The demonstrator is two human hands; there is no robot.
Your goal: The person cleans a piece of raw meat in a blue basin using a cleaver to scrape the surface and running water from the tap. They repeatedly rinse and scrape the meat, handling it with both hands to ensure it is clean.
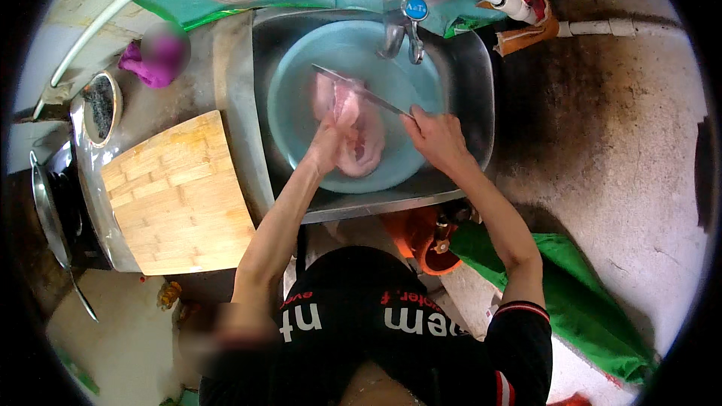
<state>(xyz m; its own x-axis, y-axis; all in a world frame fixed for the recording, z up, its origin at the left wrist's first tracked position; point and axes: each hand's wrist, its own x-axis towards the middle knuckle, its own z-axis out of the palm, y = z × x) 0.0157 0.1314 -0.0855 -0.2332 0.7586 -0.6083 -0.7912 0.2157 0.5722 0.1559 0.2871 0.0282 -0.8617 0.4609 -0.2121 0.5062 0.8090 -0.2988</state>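
A light blue plastic basin (289, 135) sits inside a steel sink. Pale pink raw meat (368, 146), a long piece with skin or fat, lies curved in it. My left hand (329, 144) grips the meat near its middle, fingers wrapped over it. In my right hand (438, 137) is a knife (376, 99), held by its handle. Its narrow blade slants up to the left and lies across the upper part of the meat. Whether the edge has cut in, I cannot tell.
A tap (402, 30) hangs over the basin's far side in the steel sink (477, 90). On the counter to the left lie a bamboo cutting board (180, 195), a purple cloth (150, 64) and a bowl with dark contents (101, 109). A pan (49, 210) stands farther left.
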